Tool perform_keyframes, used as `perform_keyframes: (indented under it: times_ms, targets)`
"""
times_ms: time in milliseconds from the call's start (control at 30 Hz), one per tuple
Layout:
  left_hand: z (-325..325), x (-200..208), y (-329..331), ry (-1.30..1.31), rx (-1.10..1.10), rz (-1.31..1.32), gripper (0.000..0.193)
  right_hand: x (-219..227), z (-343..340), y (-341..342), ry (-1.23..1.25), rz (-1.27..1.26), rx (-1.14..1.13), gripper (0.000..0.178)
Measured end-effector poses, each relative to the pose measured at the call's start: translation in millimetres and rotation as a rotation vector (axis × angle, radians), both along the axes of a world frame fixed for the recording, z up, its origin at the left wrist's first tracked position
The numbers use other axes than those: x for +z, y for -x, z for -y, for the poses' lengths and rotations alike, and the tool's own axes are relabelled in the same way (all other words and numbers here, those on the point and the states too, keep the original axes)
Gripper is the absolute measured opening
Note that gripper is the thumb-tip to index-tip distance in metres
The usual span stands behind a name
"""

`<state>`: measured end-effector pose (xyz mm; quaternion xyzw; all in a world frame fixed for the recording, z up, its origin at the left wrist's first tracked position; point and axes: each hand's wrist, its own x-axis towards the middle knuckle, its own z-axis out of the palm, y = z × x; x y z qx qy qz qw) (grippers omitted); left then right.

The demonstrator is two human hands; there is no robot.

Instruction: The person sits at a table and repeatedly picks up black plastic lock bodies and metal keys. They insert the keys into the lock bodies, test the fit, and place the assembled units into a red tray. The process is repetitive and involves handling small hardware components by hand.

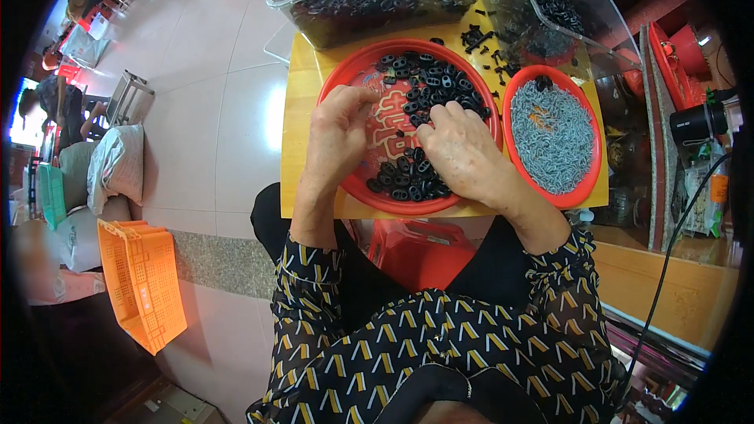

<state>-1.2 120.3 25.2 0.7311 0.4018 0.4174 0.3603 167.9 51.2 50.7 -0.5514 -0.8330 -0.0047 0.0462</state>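
A round red tray on the yellow table holds many small black oval pieces with two holes, heaped at its right and lower sides. Above the tray's left part is my left hand, thumb and fingers pinched together; whatever they hold is hidden. My right hand reaches over the right side with its fingers bent down at the edge of the black pieces. Its fingertips are mostly out of sight, so what it grips cannot be made out. Just right of it, an oval red tray is filled with small silver screws.
Behind the trays stand a clear plastic bin of black pieces and another clear bin. Loose black bits lie between them on the yellow table. An orange crate is on the floor at left; a black cable hangs at right.
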Motion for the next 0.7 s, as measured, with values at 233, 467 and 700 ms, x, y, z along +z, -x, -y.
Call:
perform_keyframes:
  times_ms: [233, 467, 700]
  targets:
    - [-2, -10, -2, 0.097, 0.024, 0.127, 0.005, -7, -4, -9, 0.018, -0.109, 0.046, 0.006]
    - [8, -9, -3, 0.645, -0.246, 0.775, 0.003, 11, -9, 1, 0.271, -0.975, -0.225, 0.005]
    - [20, -5, -11, 0.845, -0.306, 0.97, 0.006, -2, -3, 6, 0.324, -1.369, -0.248, 0.007]
